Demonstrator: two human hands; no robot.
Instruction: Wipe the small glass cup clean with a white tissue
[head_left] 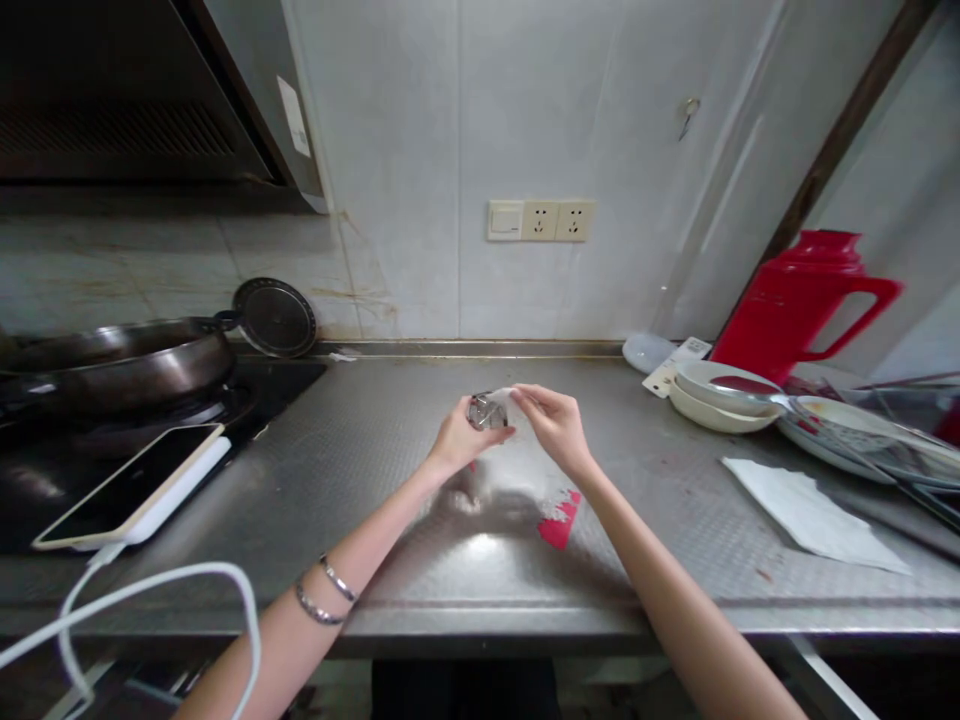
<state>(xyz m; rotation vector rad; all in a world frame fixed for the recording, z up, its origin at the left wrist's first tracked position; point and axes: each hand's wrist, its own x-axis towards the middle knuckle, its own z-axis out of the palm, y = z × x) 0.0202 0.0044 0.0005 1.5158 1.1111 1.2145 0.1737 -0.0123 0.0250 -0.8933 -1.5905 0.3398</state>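
Left hand (459, 440): fingers closed around a small round metallic object (484, 410), held above the middle of the table (360, 480). Right hand (555, 422): fingertips pinched on a thin whitish piece (503, 397) lying against that object; its material cannot be determined. Below the right forearm, a torn red scrap (560, 520) lies on the table. Farther right: a folded white sheet (814, 512), stacked bowls (720, 412) and a red jug (795, 300). Farther left: a phone (127, 485) with white cable (202, 570), and a pan (142, 355) on the stove (289, 385).
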